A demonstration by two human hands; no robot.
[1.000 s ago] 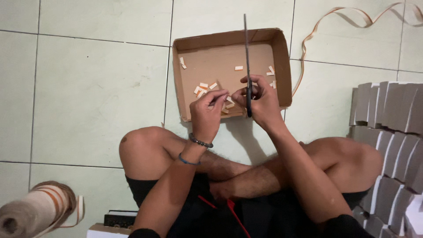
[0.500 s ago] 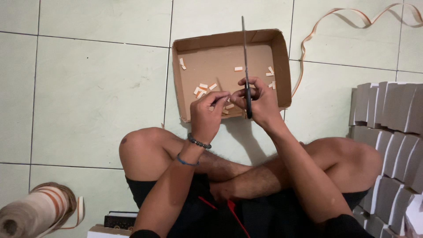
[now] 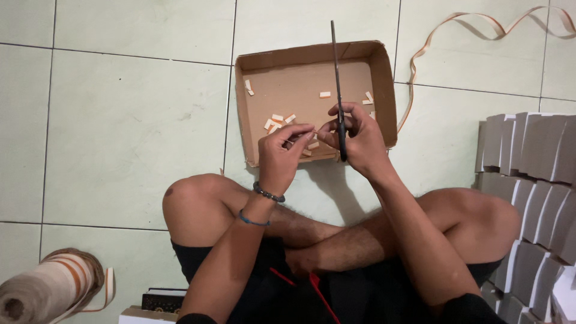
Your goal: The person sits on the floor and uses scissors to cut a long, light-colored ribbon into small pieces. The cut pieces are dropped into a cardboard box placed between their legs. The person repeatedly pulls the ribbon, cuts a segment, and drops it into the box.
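Near edge, left: fat roll of tan ribbon (image 3: 45, 292) with orange stripes lying on its side, loose end curling off it. Just right of it, a dark flat box (image 3: 165, 300) on a white one, both partly cut off by the frame. Person sits cross-legged on pale green glazed floor tiles (image 3: 120, 120), black shorts, a red strap (image 3: 312, 291) in the lap.

Near right: rows of flat white cardboard pieces (image 3: 531, 198) stacked on edge, leaning, running from the near corner up the right side.

Mid: both hands over the near rim of the box. Left hand (image 3: 282, 153), bead bracelet and blue band on the wrist, pinches a short ribbon strip (image 3: 303, 128) between thumb and fingertips. Right hand (image 3: 354, 138) is clenched on the handles of long dark scissors (image 3: 337, 78), blades together, pointing far and reaching past the far rim. Strip end sits just beside the blades near the pivot; can't tell if it's touching.

Far: shallow open brown cardboard box (image 3: 384, 78), corrugated, worn edges. Inside: scattered small cut ribbon pieces (image 3: 276, 120), cream-orange, a cluster near-left, a few far-left and far-right.

Far right: loose ribbon length (image 3: 420, 54) snaking over the tiles toward the top corner.
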